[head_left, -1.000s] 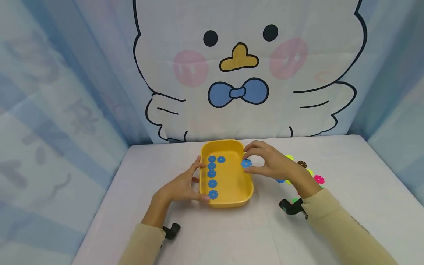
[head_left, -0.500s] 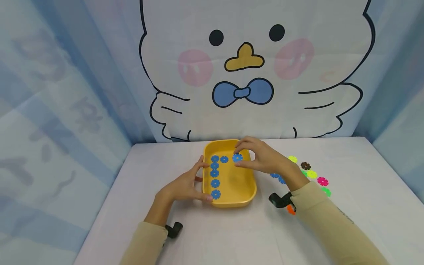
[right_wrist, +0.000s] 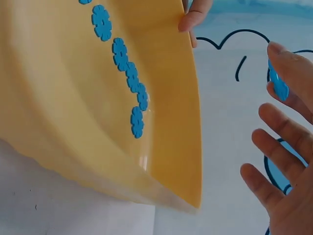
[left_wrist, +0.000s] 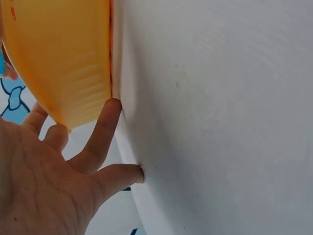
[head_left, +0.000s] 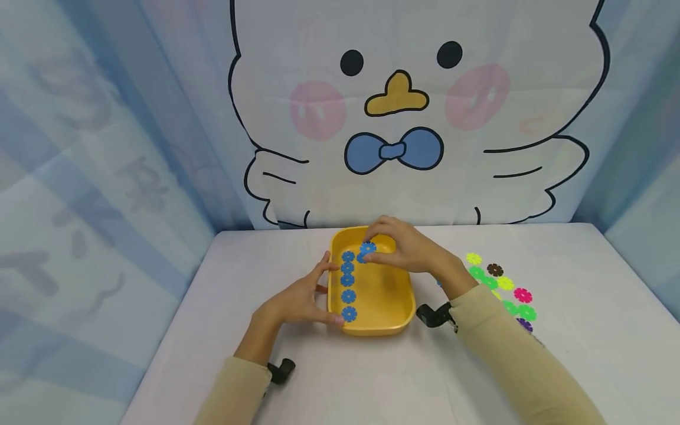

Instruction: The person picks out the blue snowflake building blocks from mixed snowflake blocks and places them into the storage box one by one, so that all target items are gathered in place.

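Note:
A yellow tray (head_left: 379, 301) stands on the table, with several blue snowflake discs (head_left: 348, 296) lined up along its left side. One further blue disc lies right of the column's far end, partly covered by my right fingers. My left hand (head_left: 300, 301) holds the tray's left side, thumb and index finger at the rim and other fingers against the outer wall (left_wrist: 63, 63). Over the far part of the tray, my right hand (head_left: 406, 248) pinches a blue snowflake disc (right_wrist: 279, 81) between thumb and index finger, its remaining fingers spread.
Right of the tray lie loose snowflake discs in several colours, among them a brown one (head_left: 495, 270), a pink one (head_left: 523, 295) and green ones (head_left: 526, 312); my right sleeve (head_left: 504, 330) hides part of them. A printed curtain (head_left: 393, 189) hangs behind the table.
My right hand has moved left from the tray's right rim with the pinched blue disc, to beside the disc at the column's far end. My left hand stays at the tray; the view has shifted slightly.

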Available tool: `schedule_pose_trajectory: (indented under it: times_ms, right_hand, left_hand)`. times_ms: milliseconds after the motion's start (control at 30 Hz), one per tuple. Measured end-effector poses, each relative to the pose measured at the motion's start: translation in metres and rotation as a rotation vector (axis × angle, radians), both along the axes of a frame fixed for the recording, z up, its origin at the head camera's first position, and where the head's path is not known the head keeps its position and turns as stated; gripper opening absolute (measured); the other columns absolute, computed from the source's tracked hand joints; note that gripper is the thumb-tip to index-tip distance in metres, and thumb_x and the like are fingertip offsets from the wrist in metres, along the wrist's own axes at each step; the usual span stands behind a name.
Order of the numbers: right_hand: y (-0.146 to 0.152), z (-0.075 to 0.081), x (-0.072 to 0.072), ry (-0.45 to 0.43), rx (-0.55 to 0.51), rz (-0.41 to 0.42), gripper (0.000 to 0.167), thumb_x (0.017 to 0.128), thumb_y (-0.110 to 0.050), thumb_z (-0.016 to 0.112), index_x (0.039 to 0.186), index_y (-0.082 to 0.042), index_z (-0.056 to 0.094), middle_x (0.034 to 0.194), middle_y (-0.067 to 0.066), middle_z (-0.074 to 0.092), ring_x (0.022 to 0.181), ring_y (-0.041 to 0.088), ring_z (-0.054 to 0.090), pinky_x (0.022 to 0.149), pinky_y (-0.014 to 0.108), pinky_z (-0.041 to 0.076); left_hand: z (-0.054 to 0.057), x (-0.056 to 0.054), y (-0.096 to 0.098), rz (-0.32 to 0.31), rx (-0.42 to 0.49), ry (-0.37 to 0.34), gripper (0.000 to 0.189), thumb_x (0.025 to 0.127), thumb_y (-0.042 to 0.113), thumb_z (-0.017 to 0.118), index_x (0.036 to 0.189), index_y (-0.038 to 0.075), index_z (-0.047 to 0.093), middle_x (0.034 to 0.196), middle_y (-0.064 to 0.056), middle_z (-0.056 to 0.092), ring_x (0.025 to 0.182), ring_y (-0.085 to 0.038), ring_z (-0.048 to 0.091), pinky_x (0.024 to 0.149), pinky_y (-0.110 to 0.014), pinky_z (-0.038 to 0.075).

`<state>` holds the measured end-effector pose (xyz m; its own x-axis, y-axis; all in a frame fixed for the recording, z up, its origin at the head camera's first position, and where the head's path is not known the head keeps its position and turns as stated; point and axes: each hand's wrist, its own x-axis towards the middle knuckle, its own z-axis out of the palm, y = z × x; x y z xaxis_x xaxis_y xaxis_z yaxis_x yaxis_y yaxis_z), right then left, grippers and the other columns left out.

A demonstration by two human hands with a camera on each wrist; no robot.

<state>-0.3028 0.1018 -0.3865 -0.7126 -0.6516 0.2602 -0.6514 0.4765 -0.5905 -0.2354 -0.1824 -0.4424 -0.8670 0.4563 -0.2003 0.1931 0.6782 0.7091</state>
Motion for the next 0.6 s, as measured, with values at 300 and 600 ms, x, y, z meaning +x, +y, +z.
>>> schedule_pose_trajectory:
  times_ms: [300,600]
  right_hand:
    - [-0.008,-0.01,-0.011,-0.068,-0.017,0.003,0.035,0.09,-0.034,0.081,0.116,-0.013,0.071,0.117,0.001,0.066,0.115,0.034,0.061,0.105,0.052,0.05]
    - [-0.02,-0.022,-0.021,-0.149,-0.002,0.013,0.036,0.091,-0.029,0.08,0.119,-0.01,0.071,0.118,0.007,0.067,0.112,0.033,0.063,0.098,0.052,0.055]
  left_hand:
    - [0.0,0.0,-0.001,-0.002,0.0,-0.013,0.114,0.07,0.054,0.092,0.159,0.033,0.026,0.172,0.019,-0.004,0.129,-0.02,0.058,0.103,-0.043,0.053]
    - [-0.001,0.001,-0.003,-0.015,0.013,-0.002,0.113,0.069,0.058,0.091,0.159,0.032,0.027,0.172,0.018,-0.004,0.128,-0.02,0.059,0.102,-0.043,0.053]
